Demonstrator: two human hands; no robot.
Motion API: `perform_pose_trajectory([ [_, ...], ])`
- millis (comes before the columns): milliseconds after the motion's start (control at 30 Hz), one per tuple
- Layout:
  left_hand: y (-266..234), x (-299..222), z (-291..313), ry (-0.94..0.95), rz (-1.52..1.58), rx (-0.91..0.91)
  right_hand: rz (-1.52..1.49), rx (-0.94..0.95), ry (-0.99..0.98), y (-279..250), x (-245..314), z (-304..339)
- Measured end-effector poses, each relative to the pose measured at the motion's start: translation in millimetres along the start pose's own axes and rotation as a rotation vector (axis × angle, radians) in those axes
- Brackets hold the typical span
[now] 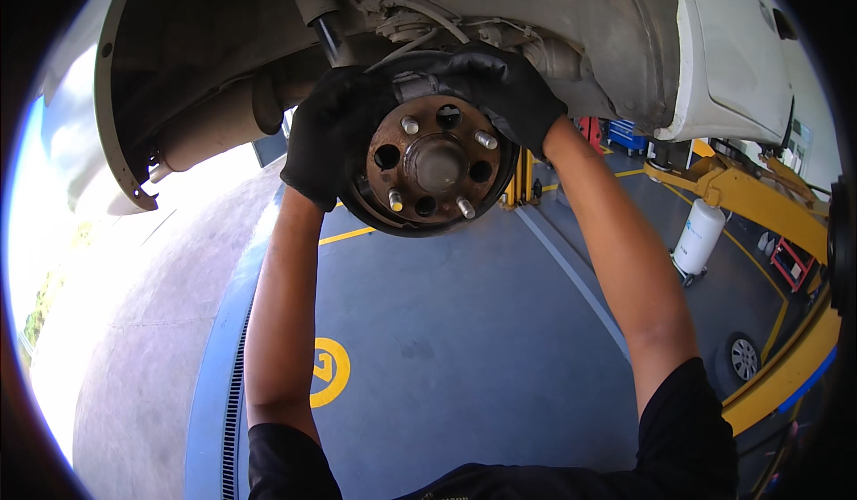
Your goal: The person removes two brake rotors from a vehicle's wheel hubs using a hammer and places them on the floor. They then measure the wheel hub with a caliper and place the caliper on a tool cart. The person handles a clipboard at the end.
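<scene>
Under the raised car's wheel arch, a rusty wheel hub (411, 156) with several bare studs faces me. Behind it sits the dark, round drum brake assembly (393, 221), with a grey part (416, 85) showing at its top. Both my hands wear black gloves. My left hand (335, 129) is closed against the left side of the brake assembly, its fingertips lost in the dark. Over the upper right rim curls my right hand (513, 94), its fingers bent toward the top of the assembly. What exactly the fingertips grip is hidden.
A shock absorber (326, 22) and a muffler (219, 125) hang at upper left. To the right stand a yellow lift arm (759, 201), a white tank (699, 239) and a wheel (739, 357) on the floor. A drain grate (234, 402) runs along the left.
</scene>
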State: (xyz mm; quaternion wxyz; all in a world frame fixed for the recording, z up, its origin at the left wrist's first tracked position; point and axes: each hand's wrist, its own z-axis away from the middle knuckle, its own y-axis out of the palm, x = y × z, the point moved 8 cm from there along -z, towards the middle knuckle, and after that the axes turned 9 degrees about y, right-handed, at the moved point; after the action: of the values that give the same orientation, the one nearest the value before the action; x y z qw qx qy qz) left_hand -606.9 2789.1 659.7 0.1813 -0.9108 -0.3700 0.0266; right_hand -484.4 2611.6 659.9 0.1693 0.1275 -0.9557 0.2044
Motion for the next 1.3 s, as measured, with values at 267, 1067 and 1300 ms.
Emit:
perform_pose_trajectory([
  [267,-9.4,0.1,-1.7,0.021,-0.023,0.148,-0.012,0.042,0.104,1.0,-1.2,0.3],
  [1067,-19.1,9.4,2.1,-0.203,0.081,0.129,-0.247,0.077,0.119,2.1,-8.3,-4.7],
  [1300,-16.8,9.8,4.1,-0.231,0.152,0.136,-0.165,0.037,0.078,3.7,-5.5,-6.7],
])
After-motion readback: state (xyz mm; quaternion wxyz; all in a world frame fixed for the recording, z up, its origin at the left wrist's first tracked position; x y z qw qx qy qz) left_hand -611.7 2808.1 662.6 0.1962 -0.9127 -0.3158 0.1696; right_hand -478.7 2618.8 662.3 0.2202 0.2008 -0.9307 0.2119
